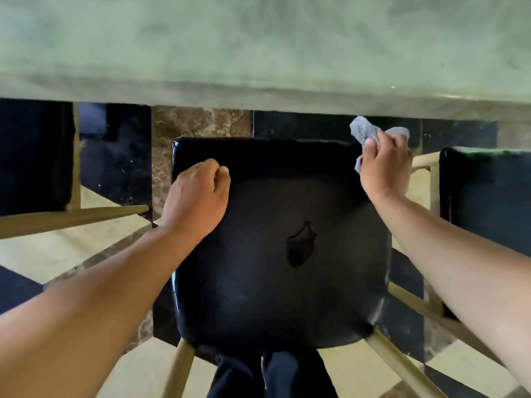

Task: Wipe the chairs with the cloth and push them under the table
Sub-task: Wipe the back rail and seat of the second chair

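The middle chair (pixel 281 248) stands at the centre, its far edge just short of the table (pixel 258 53) at twelve o'clock. A second chair (pixel 34 156) sits at nine o'clock, a third chair (pixel 485 196) at three o'clock. The person's legs (pixel 273 374) stand at six o'clock.

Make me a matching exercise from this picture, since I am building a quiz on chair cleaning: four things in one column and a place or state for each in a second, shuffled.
Things:
1. cloth
2. left hand
3. middle chair
4. table

Places or states:
A. on the seat's left edge, holding no cloth
B. pale green top, across the upper picture
C. bunched in the right hand
D. black seat with a tear near its middle

Pairs: 1-C, 2-A, 3-D, 4-B
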### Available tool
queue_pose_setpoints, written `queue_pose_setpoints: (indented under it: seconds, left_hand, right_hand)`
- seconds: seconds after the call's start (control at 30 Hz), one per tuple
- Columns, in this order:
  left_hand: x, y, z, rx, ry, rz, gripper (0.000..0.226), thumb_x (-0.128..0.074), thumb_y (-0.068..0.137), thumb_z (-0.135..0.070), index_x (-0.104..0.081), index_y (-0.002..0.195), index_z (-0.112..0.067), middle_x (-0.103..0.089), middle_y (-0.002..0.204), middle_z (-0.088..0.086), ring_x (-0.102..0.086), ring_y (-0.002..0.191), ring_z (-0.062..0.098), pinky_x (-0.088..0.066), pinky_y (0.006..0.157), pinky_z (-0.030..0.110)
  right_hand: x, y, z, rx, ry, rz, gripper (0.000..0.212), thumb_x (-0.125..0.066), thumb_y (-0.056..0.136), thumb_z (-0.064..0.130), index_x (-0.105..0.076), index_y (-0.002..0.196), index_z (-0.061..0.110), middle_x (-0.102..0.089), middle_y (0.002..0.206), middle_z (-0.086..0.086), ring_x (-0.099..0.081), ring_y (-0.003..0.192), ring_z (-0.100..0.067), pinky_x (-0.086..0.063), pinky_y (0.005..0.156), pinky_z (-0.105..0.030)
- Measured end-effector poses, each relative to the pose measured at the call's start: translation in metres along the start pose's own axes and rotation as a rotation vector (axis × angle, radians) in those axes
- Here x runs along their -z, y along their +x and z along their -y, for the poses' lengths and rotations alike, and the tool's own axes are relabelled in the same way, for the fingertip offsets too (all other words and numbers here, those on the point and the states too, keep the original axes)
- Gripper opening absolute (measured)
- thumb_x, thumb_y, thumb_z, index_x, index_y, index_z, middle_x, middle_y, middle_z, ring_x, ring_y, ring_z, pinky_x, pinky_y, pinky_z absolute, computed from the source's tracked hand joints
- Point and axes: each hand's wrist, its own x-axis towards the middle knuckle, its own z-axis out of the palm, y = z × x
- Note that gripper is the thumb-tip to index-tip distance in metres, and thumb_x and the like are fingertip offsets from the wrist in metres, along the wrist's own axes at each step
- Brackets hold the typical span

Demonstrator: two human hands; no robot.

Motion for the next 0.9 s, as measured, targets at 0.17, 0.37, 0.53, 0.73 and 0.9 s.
queue_pose_setpoints:
  seconds: [0.17, 0.37, 0.53, 0.73, 0.9]
  left_hand:
    - [-0.010, -0.016, 0.007, -0.004, -0.013, -0.012, 0.043, -0.044, 0.103, -0.030, -0.033, 0.062, -0.024, -0.044, 0.060, -0.007, -0.040, 0.053, 0.010, -0.023, 0.048, 0.028]
    - [0.007, -0.014, 0.025, 0.011, 0.083, -0.116, 0.036, -0.043, 0.103, -0.025, -0.040, 0.069, -0.014, -0.048, 0.077, 0.006, -0.049, 0.073, 0.034, -0.039, 0.065, 0.045]
    - [0.028, -0.006, 0.031, 0.040, 0.147, -0.157, 0.030, -0.042, 0.104, -0.022, -0.049, 0.078, -0.008, -0.052, 0.085, 0.016, -0.050, 0.084, 0.036, -0.041, 0.077, 0.050]
    - [0.040, -0.008, 0.024, -0.029, 0.129, -0.163, 0.035, -0.042, 0.103, -0.024, -0.039, 0.069, -0.016, -0.043, 0.080, 0.005, -0.043, 0.078, 0.028, -0.037, 0.072, 0.045]
    - [0.025, -0.012, 0.000, -0.088, 0.137, -0.090, 0.039, -0.043, 0.103, -0.022, -0.039, 0.065, -0.013, -0.042, 0.079, 0.005, -0.048, 0.082, 0.035, -0.041, 0.077, 0.050]
  right_hand:
    - [-0.012, -0.018, 0.059, -0.015, -0.018, -0.016, 0.039, -0.033, 0.106, 0.034, -0.063, 0.129, 0.021, -0.052, 0.139, -0.007, -0.041, 0.134, -0.037, -0.031, 0.113, -0.048]
    - [-0.051, -0.086, 0.169, 0.497, -0.054, 0.191, 0.039, -0.039, 0.106, 0.033, -0.053, 0.141, 0.028, -0.049, 0.147, 0.005, -0.038, 0.140, -0.030, -0.023, 0.119, -0.047]
    - [-0.072, -0.122, 0.208, 0.728, 0.042, 0.250, 0.044, -0.052, 0.103, 0.030, -0.049, 0.147, 0.025, -0.044, 0.153, 0.002, -0.035, 0.139, -0.039, -0.035, 0.115, -0.051]
    - [-0.060, -0.088, 0.147, 0.733, -0.015, 0.188, 0.050, -0.053, 0.102, 0.033, -0.044, 0.150, 0.027, -0.040, 0.156, 0.003, -0.035, 0.138, -0.043, -0.050, 0.101, -0.055]
    - [-0.023, -0.043, 0.045, 0.368, -0.030, -0.009, 0.044, -0.047, 0.104, 0.033, -0.053, 0.144, 0.018, -0.048, 0.149, -0.006, -0.042, 0.134, -0.041, -0.032, 0.117, -0.049]
